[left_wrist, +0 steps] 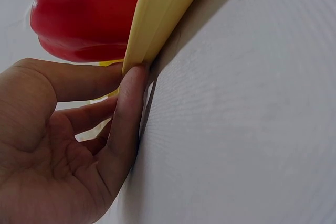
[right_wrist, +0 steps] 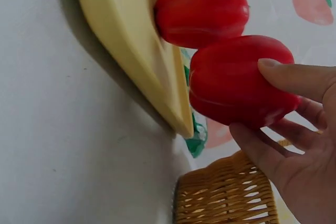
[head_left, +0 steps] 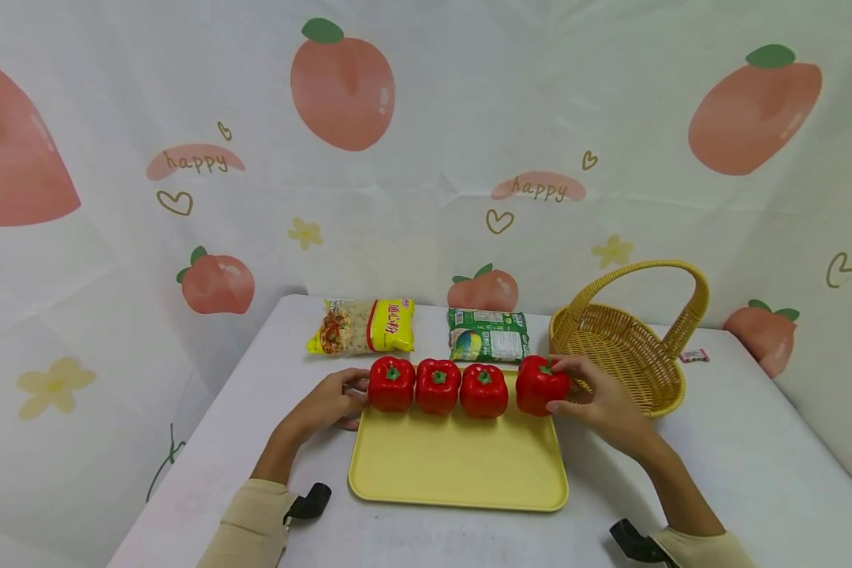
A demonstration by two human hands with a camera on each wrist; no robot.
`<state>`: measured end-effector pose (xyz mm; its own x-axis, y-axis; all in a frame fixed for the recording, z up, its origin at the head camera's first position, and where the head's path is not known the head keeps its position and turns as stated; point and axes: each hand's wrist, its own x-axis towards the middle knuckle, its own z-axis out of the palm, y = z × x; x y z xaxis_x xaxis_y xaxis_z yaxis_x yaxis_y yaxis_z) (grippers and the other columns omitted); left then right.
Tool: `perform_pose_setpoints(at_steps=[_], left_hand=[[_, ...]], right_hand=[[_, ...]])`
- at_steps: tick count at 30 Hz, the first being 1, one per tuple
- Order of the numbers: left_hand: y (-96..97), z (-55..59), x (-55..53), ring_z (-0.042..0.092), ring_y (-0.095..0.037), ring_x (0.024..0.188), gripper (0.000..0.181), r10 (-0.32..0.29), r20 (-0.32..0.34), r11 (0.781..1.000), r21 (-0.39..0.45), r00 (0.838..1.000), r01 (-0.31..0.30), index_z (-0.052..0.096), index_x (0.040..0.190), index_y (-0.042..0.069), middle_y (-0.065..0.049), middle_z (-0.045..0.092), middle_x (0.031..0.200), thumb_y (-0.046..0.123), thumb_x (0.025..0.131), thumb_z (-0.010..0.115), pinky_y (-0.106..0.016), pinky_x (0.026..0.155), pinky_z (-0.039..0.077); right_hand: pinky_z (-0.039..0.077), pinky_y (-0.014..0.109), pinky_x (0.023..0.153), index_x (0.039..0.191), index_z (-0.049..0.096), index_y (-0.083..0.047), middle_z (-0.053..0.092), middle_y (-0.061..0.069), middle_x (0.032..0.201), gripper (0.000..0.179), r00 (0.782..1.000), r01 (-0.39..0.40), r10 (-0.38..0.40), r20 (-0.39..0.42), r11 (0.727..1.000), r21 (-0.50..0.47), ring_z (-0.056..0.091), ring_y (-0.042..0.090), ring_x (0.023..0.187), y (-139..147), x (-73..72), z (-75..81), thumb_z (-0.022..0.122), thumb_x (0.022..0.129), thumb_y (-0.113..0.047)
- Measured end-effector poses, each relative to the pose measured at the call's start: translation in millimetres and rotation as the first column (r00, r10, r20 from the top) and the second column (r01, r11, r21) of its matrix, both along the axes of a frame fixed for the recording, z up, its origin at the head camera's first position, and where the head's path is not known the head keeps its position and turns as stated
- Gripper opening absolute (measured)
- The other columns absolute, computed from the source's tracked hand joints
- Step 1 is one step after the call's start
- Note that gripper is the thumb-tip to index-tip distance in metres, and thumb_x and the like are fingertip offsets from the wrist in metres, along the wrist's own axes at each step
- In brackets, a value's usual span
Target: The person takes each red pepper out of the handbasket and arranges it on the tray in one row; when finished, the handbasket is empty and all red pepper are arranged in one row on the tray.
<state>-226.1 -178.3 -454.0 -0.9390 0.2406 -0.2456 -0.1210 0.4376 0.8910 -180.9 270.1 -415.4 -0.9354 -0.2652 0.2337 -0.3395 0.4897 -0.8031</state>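
My right hand point(head_left: 607, 401) grips a red bell pepper point(head_left: 538, 386) by its right side, thumb and fingers spread round it. In the right wrist view this bell pepper point(right_wrist: 236, 82) appears raised above the corner of the yellow tray point(right_wrist: 121, 35). Three more red bell peppers point(head_left: 437, 387) stand in a row along the tray's far edge, green stems up. At the far left corner of the tray point(head_left: 461, 465), my left hand point(head_left: 332, 401) pinches the rim, beside the leftmost bell pepper point(left_wrist: 86, 17). One finger point(left_wrist: 128, 98) reaches under the rim.
A yellow wicker basket point(head_left: 614, 359) with a tall handle stands right of the tray. Behind the tray lie a yellow pasta bag point(head_left: 362, 326) and a green packet point(head_left: 488, 334). A small red wrapper point(head_left: 694, 356) lies by the basket. A printed cloth point(head_left: 426, 118) hangs behind the table.
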Motion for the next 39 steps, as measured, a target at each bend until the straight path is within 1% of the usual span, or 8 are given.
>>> perform_pose_setpoints(at_steps=[6,8,16,24,33,39], left_hand=[[-0.3,0.4,0.3,0.068,-0.025,0.11,0.062,0.002,0.001,1.0,0.001,1.0,-0.002,0.053,0.151,0.001,-0.016,0.062,0.134,0.003,0.09,0.065,-0.037,0.075,0.067],[-0.4,0.3,0.2,0.068,-0.025,0.11,0.062,0.001,-0.001,1.0,0.004,1.0,-0.001,0.053,0.151,0.001,-0.017,0.062,0.133,0.003,0.09,0.065,-0.037,0.075,0.067],[-1.3,-1.0,-0.3,0.068,-0.026,0.111,0.061,-0.002,-0.006,1.0,0.006,1.0,0.002,0.053,0.15,0.001,-0.016,0.062,0.134,0.004,0.09,0.064,-0.037,0.075,0.067],[-0.7,-0.9,-0.1,0.067,-0.026,0.11,0.061,-0.007,-0.007,1.0,0.006,1.0,0.007,0.053,0.151,0.001,-0.016,0.062,0.133,0.004,0.09,0.064,-0.037,0.075,0.067],[-0.8,-1.5,-1.6,0.067,-0.025,0.11,0.061,-0.005,-0.006,1.0,0.015,1.0,0.005,0.054,0.15,0.001,-0.016,0.062,0.132,0.003,0.091,0.064,-0.037,0.073,0.067],[-1.2,-2.0,-1.9,0.067,-0.025,0.11,0.06,-0.004,-0.005,1.0,0.016,1.0,0.004,0.054,0.15,0.001,-0.016,0.061,0.132,0.002,0.091,0.063,-0.037,0.073,0.067]], right_hand=[[0.062,0.038,0.096,0.126,0.059,-0.002,0.054,0.025,0.154,0.048,1.0,-0.006,0.006,-0.001,1.0,0.007,0.06,0.049,0.132,-3.1,-1.1,-4.3,0.084,0.085,0.002],[0.063,0.04,0.094,0.125,0.059,-0.002,0.054,0.025,0.154,0.047,1.0,-0.007,0.007,0.0,1.0,0.01,0.061,0.049,0.13,-4.6,-0.7,-4.4,0.084,0.085,0.001],[0.063,0.038,0.095,0.125,0.06,-0.001,0.054,0.026,0.154,0.046,0.999,-0.025,0.025,0.023,1.0,-0.004,0.064,0.048,0.126,-7.1,-0.9,-6.9,0.084,0.086,0.002],[0.062,0.041,0.096,0.123,0.061,-0.001,0.053,0.028,0.153,0.045,0.999,-0.031,0.031,0.025,0.999,0.01,0.068,0.046,0.12,-8.4,-0.6,-9.2,0.084,0.085,0.004],[0.061,0.044,0.098,0.123,0.061,-0.003,0.053,0.029,0.153,0.045,0.999,-0.033,0.033,0.032,0.999,0.016,0.065,0.048,0.124,-10.0,-0.4,-8.3,0.085,0.085,0.0],[0.06,0.045,0.099,0.124,0.061,-0.004,0.057,0.026,0.151,0.045,0.999,-0.021,0.02,0.033,0.999,0.046,0.065,0.046,0.125,-10.4,0.1,-7.3,0.085,0.086,-0.003]])
